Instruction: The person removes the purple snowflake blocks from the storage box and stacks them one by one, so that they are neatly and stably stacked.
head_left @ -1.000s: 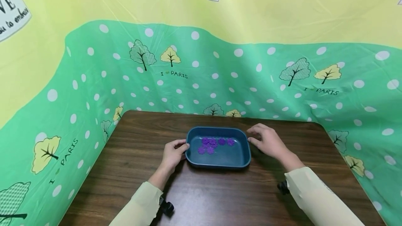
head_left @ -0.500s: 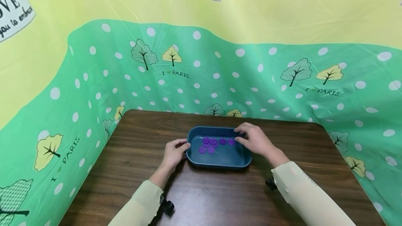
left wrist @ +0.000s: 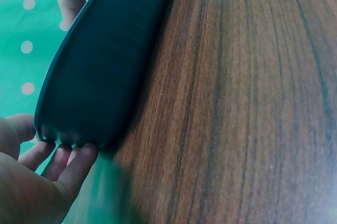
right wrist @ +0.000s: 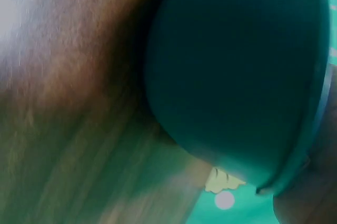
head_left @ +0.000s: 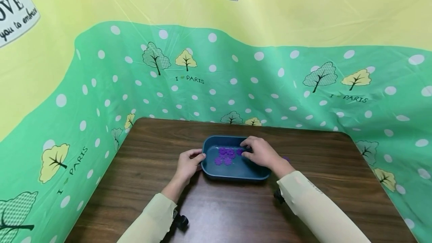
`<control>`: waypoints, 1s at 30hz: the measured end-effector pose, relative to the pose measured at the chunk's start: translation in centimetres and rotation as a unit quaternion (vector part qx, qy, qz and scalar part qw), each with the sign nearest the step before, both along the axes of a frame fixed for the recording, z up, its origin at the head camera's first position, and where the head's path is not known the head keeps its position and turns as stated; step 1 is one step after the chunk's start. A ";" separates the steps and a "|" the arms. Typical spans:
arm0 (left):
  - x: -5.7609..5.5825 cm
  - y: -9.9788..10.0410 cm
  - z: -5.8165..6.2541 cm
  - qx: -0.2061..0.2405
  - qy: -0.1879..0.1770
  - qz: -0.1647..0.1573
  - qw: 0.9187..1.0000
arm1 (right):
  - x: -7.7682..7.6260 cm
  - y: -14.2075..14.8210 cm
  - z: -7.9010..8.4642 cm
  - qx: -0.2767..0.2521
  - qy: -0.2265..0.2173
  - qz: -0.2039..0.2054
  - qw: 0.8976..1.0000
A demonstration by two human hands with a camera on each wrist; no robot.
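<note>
A blue rectangular tray point(head_left: 236, 178) sits on the table, with several purple flower-shaped pieces point(head_left: 228, 153) on its floor. My left hand point(head_left: 186, 164) grips the tray's left end, thumb at the rim and fingers against the outer wall, as the left wrist view shows. My right hand point(head_left: 261, 153) reaches over the right side into the tray, thumb and forefinger apart beside the rightmost visible purple flower point(head_left: 240, 152). That hand covers much of the tray's right part. Another purple piece point(head_left: 286, 158) shows beyond the right wrist, on the table outside the tray, partly hidden.
The dark wood table point(head_left: 216, 213) extends around the tray on all sides. Behind it hangs a green and yellow cloth point(head_left: 270, 74) printed with trees and dots. A small black device point(head_left: 181, 221) is strapped at the left cuff, another point(head_left: 278, 196) at the right.
My right hand has moved left from outside the tray's right end, over the rim and into it, covering a purple flower seen before. My left hand keeps its grip on the tray.
</note>
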State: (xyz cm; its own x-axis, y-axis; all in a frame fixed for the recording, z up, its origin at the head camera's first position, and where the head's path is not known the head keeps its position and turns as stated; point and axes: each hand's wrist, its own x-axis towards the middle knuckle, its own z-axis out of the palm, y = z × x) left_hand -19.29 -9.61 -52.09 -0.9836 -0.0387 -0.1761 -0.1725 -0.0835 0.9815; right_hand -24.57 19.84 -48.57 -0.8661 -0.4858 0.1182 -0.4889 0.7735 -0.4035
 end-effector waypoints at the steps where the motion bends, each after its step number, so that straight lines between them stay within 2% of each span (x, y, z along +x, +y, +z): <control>1: 0.0 0.0 0.0 -0.001 0.000 0.000 1.000 | 0.0 -0.1 -0.1 0.006 -0.003 0.000 1.000; 12: 0.0 0.1 -0.2 0.000 0.004 0.002 1.000 | -0.1 -1.5 -0.5 0.089 -0.029 -0.024 0.995; 30: -0.1 0.0 -0.4 0.000 0.006 0.003 1.000 | -0.4 -2.5 -1.4 0.102 -0.018 -0.015 0.995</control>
